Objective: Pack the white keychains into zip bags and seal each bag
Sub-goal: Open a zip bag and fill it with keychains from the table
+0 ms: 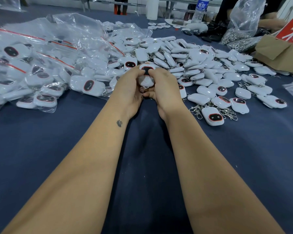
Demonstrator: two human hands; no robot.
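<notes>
The left hand [131, 85] and right hand [162, 86] are together gripping 1 white keychain [146, 73]. Loose keychains [193, 65] are lying beyond, beside filled zip bags [41, 65].

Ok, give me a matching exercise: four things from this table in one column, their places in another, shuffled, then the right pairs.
Things:
1. held keychain
2. sealed zip bags
3. water bottle
4. cardboard box

Places:
A. far right edge of the table
B. piled at the left
C. between both hands, centre
D. standing at the far end

Pairs: 1-C, 2-B, 3-D, 4-A
</notes>
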